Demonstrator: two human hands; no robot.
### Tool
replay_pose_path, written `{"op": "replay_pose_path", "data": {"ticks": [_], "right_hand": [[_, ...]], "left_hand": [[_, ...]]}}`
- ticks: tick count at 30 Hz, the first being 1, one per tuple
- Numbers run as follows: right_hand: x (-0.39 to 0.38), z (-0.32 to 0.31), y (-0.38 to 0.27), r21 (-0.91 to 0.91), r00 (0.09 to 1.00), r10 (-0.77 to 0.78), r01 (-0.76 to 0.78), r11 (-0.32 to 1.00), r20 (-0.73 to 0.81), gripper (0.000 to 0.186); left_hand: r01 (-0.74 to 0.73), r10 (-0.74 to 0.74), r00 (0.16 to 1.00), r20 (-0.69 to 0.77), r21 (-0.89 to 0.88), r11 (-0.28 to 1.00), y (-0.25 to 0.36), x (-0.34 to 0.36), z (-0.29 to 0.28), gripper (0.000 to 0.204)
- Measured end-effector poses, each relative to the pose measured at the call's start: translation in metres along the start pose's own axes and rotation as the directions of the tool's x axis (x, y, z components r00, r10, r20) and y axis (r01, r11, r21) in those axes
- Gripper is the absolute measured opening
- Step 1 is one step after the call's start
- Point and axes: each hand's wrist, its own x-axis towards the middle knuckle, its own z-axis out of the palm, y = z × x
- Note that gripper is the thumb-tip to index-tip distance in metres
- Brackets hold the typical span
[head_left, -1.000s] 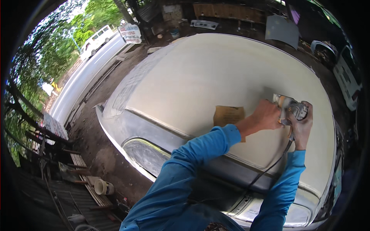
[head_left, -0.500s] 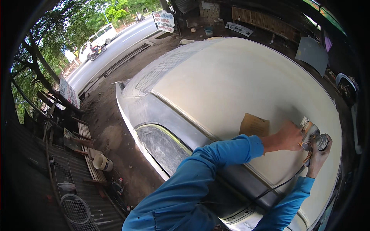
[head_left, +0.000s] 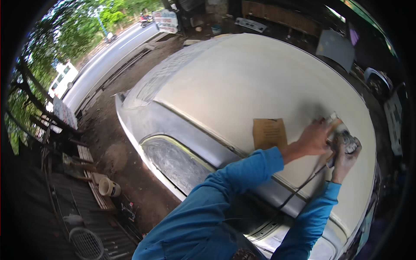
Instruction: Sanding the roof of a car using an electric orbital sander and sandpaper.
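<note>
Near the right edge of the car roof (head_left: pixel 234 82), left hand (head_left: pixel 314 138) and right hand (head_left: pixel 345 159) gripped a sander (head_left: pixel 341 129), seemingly to steady it; fingertips blurred. Brown paper (head_left: pixel 269 132) lay left, apart.

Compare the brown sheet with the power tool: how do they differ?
The brown sheet is thin and flat; the power tool is bulky. The sheet lies unheld, while the tool is in the left grip and right grip. The sheet is cordless; the tool trails a dark cord. Both are over the pale car roof.
</note>
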Motion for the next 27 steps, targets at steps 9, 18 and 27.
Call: {"op": "replay_pose_path", "data": {"ticks": [9, 18, 27], "right_hand": [[-0.017, 0.033, -0.024, 0.044, 1.0, -0.017, 0.016, 0.999, 0.019, 0.058], [-0.008, -0.049, 0.022, -0.073, 0.931, 0.22, -0.208, 0.975, 0.292, 0.041], [0.013, -0.03, 0.047, -0.266, 0.88, 0.169, -0.052, 0.963, 0.443, 0.046]], "left_hand": [[-0.121, 0.177, 0.978, 0.111, -0.386, 0.914, 0.007, 0.009, -0.033, 0.062], [0.07, -0.058, 0.995, 0.084, -0.143, 0.987, 0.036, 0.037, 0.0, 0.042], [0.137, -0.096, 0.98, 0.172, -0.246, 0.959, 0.034, 0.061, -0.008, 0.013]]}}
